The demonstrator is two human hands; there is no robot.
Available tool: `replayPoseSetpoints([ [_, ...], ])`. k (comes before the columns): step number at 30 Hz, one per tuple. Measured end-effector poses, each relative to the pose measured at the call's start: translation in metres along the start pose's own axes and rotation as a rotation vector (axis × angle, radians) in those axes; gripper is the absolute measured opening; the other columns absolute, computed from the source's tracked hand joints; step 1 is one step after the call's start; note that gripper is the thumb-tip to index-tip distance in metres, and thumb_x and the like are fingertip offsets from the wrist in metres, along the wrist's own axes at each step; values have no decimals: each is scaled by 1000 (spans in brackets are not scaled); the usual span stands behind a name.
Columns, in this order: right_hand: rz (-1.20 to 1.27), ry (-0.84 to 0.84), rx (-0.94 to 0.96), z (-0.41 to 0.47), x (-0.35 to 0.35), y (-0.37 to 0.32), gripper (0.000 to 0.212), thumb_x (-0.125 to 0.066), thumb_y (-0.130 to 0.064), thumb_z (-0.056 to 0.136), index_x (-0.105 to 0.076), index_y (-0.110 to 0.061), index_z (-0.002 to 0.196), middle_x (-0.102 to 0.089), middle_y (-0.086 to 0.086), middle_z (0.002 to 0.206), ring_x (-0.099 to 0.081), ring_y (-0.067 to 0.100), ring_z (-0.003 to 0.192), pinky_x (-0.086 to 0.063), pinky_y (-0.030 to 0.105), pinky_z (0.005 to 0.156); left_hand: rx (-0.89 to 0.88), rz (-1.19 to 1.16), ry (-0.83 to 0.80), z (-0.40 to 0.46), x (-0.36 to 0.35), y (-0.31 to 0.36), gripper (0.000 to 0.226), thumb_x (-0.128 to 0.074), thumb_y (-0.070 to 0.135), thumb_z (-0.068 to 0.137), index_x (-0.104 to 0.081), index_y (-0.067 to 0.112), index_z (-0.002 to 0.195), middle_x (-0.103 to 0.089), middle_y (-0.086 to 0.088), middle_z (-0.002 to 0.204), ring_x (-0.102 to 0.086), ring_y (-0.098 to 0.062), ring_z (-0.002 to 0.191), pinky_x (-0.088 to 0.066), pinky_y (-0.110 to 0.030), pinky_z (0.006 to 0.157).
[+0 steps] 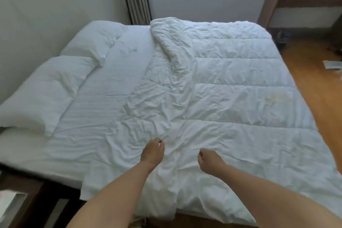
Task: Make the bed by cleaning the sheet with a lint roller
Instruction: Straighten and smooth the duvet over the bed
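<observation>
**Both hands on the rumpled quilt**

While the striped sheet (118,79) lies bare between two pillows (46,89) and the creased white quilt (222,89), the left hand (152,152) pinches a quilt fold with curled fingers; the right hand (208,161) curls into the fabric, its grasp unclear.

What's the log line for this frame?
left hand: on quilt | right hand: curled on quilt | lint roller: not visible

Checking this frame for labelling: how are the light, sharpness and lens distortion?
Head view: soft, dim daylight, no glare; the white duvet and pillows look bluish; wide-angle bending curves the bed edges; overall slightly soft, with blur strongest at the lower left corner.
</observation>
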State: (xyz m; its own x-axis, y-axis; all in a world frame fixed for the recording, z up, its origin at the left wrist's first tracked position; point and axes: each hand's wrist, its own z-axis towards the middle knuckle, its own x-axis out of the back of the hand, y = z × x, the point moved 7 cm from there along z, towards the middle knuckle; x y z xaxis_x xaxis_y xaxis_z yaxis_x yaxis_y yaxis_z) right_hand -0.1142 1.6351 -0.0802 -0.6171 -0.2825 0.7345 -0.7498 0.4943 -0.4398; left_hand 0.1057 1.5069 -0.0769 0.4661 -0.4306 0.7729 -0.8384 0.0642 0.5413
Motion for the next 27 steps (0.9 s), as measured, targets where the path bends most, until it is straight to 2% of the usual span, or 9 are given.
replayPoseSetpoints([
  [5,-112,-55,138,72,-32,-123,25,-42,-29,101,-55,-9,95,-65,7,90,-62,27,82,-47,36,71,175,-26,76,34,82,-120,36,-41,37,107,-59,17,132,-57,-9,133,-55,-27,120,-48,-37,99],
  [9,-175,-110,172,140,-64,-223,28,-41,-30,103,-57,-8,103,-65,7,96,-59,24,79,-45,32,68,360,-20,56,72,128,-226,48,-47,45,103,-47,20,145,-50,-7,144,-48,-30,130,-43,-43,106],
  [14,-111,-151,125,234,-120,-334,25,-44,-31,101,-58,-10,99,-66,6,93,-61,24,80,-46,31,66,568,-106,-201,101,119,-342,89,-65,70,80,-33,22,148,-46,-4,145,-47,-28,134,-42,-40,106],
  [17,-62,-177,62,280,-161,-382,30,-46,-35,100,-59,-9,106,-67,11,106,-62,27,95,-49,33,80,567,-243,-323,107,90,-386,110,-68,82,60,-36,21,146,-54,0,141,-55,-24,128,-48,-40,104],
  [19,-19,-200,-21,297,-187,-402,47,-52,-50,96,-60,-5,109,-66,12,111,-63,30,103,-47,31,84,556,-347,-320,103,85,-395,98,-72,78,67,-38,25,142,-57,6,135,-59,-22,123,-51,-37,97],
  [22,-20,-215,-131,313,-211,-416,69,-61,-75,79,-60,-6,88,-68,5,88,-66,23,82,-51,32,71,443,-480,-343,100,86,-380,63,-70,67,83,-42,42,133,-58,22,126,-59,-9,121,-50,-30,100],
  [24,-74,-205,-164,325,-224,-415,62,-65,-60,81,-61,-3,106,-69,7,99,-68,24,90,-57,34,80,389,-533,-357,101,86,-370,56,-66,63,87,-49,41,136,-60,26,126,-58,-3,120,-48,-27,105],
  [26,-145,-197,-152,332,-233,-416,54,-60,-35,90,-50,-2,131,-64,11,121,-65,29,111,-53,36,95,394,-582,-331,101,85,-369,56,-65,61,89,-54,37,139,-63,26,125,-60,0,117,-49,-28,105],
  [27,-159,-181,-122,333,-234,-423,47,-56,-27,93,-46,-2,132,-62,13,123,-62,31,115,-50,36,95,410,-612,-308,100,86,-372,51,-65,58,91,-57,37,136,-65,26,121,-61,1,114,-50,-27,103],
])
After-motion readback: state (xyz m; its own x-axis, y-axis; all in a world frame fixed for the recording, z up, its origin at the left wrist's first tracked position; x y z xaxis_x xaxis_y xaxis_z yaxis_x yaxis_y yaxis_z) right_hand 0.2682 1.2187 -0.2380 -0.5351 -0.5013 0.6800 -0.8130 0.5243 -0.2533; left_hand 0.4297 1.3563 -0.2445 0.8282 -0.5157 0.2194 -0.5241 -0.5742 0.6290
